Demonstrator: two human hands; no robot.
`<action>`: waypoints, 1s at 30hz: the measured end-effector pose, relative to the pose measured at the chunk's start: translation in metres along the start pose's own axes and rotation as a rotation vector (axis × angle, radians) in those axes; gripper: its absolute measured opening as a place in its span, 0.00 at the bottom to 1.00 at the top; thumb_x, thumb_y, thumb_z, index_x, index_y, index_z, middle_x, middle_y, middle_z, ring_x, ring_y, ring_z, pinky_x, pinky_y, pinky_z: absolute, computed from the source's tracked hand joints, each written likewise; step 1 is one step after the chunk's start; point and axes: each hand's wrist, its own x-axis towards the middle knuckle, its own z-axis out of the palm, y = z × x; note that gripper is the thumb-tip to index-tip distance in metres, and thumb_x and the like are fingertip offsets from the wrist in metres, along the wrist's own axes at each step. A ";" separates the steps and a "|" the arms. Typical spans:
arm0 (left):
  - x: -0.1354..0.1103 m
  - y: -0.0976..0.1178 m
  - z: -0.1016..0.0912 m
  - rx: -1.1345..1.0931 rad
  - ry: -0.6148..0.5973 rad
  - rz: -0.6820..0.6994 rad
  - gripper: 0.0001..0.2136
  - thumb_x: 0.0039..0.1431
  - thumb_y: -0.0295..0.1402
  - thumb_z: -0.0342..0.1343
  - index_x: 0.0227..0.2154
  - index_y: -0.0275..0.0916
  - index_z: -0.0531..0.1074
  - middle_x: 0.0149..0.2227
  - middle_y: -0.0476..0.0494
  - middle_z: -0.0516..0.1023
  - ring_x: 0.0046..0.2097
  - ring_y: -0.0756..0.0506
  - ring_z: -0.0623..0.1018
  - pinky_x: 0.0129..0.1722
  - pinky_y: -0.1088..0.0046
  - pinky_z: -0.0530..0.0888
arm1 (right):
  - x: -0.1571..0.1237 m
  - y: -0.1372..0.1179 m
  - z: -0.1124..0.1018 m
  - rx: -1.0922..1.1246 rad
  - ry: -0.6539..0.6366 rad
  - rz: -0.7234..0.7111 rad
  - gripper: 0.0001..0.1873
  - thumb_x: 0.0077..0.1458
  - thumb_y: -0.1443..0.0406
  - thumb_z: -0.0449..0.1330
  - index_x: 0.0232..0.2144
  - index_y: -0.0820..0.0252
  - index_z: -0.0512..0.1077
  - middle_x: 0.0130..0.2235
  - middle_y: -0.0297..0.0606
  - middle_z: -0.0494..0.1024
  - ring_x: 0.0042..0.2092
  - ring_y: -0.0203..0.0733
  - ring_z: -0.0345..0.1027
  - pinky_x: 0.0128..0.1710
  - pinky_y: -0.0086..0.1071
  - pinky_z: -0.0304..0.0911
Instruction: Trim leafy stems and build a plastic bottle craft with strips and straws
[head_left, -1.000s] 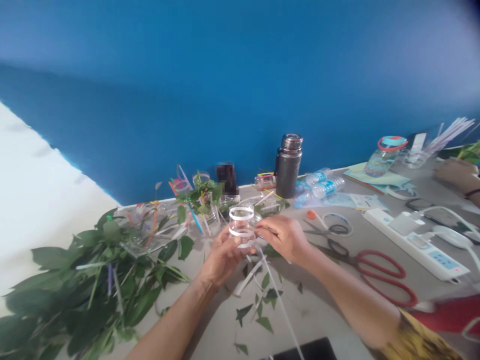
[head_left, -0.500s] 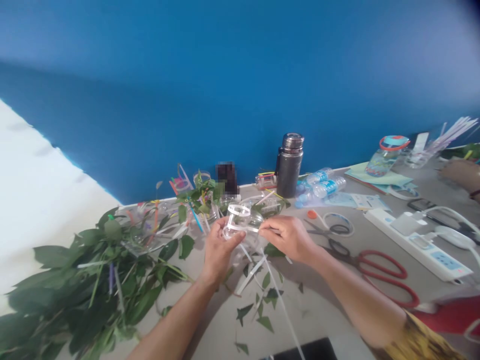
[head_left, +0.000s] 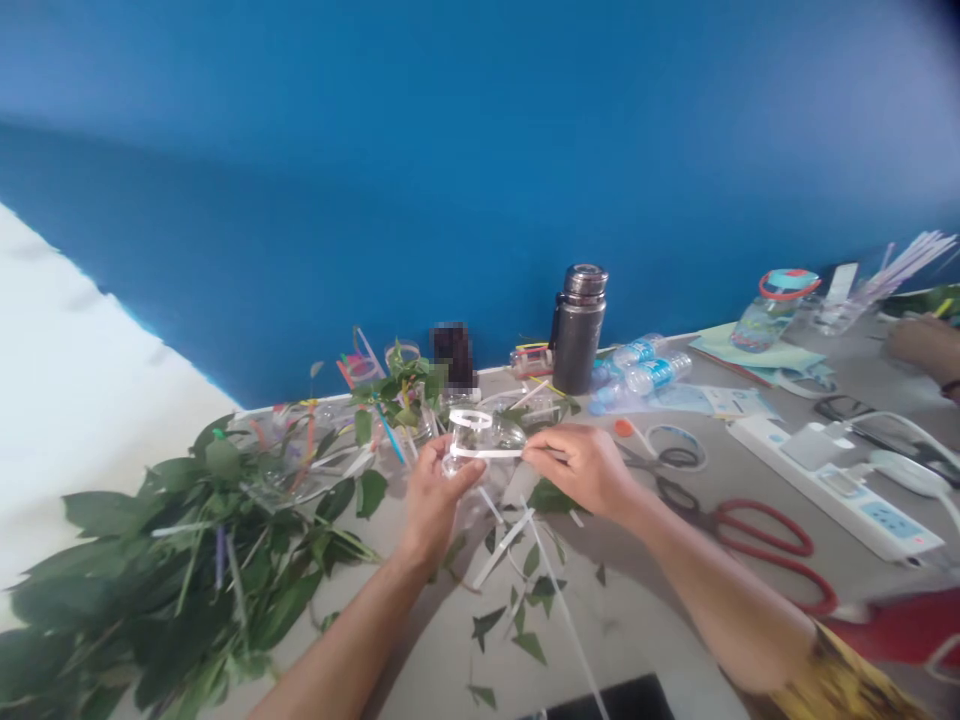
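Between thumb and fingers, my left hand grips a clear plastic container, apparently a cut bottle piece, with a white band round its rim. A white strip runs across the container's lower part and out to the right. My right hand pinches the far end of that strip, its fingers pressed together. Another clear plastic piece lies just behind, partly hidden. Below the hands, loose white strips and cut ivy-like leaves are scattered on the grey table.
Leafy branches cover the left side. A dark thermos and small water bottles stand or lie behind. To the right are red-handled scissors, a tape roll and a power strip. Another person's hand shows far right.
The container has shifted slightly left with my left hand. The white strip now looks straighter, stretched between the container and my right hand.
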 end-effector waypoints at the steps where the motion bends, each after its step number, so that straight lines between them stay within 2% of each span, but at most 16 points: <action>1: -0.001 0.000 0.002 -0.070 -0.038 -0.045 0.27 0.42 0.37 0.75 0.45 0.39 0.71 0.42 0.44 0.78 0.43 0.42 0.77 0.44 0.60 0.76 | 0.001 0.001 0.000 -0.007 -0.001 0.016 0.11 0.62 0.64 0.60 0.29 0.56 0.79 0.29 0.34 0.81 0.31 0.37 0.72 0.32 0.29 0.58; 4: -0.004 0.002 0.007 -0.175 -0.080 -0.113 0.26 0.41 0.35 0.76 0.42 0.39 0.70 0.41 0.45 0.77 0.42 0.43 0.78 0.43 0.60 0.78 | 0.002 0.003 0.000 -0.016 0.003 0.058 0.10 0.61 0.64 0.60 0.29 0.56 0.79 0.28 0.33 0.81 0.30 0.37 0.72 0.31 0.28 0.57; 10: -0.010 0.005 0.010 -0.288 -0.141 -0.114 0.25 0.41 0.31 0.76 0.42 0.41 0.72 0.39 0.49 0.76 0.42 0.43 0.80 0.43 0.58 0.79 | 0.003 0.002 0.001 -0.016 -0.011 0.117 0.08 0.60 0.65 0.61 0.29 0.56 0.79 0.28 0.32 0.81 0.31 0.37 0.72 0.31 0.28 0.56; 21: -0.015 0.008 0.009 -0.327 -0.244 -0.108 0.22 0.41 0.33 0.77 0.39 0.40 0.75 0.41 0.46 0.78 0.45 0.40 0.81 0.45 0.57 0.80 | 0.004 0.004 0.004 0.100 0.003 0.104 0.10 0.60 0.63 0.61 0.28 0.56 0.79 0.27 0.31 0.80 0.29 0.36 0.71 0.30 0.27 0.58; 30: -0.013 0.009 0.001 -0.327 -0.437 -0.154 0.24 0.45 0.34 0.75 0.47 0.41 0.78 0.46 0.40 0.81 0.49 0.38 0.80 0.44 0.59 0.81 | 0.001 0.004 0.010 0.200 -0.031 0.125 0.09 0.60 0.62 0.63 0.30 0.55 0.82 0.29 0.31 0.82 0.30 0.37 0.72 0.31 0.27 0.62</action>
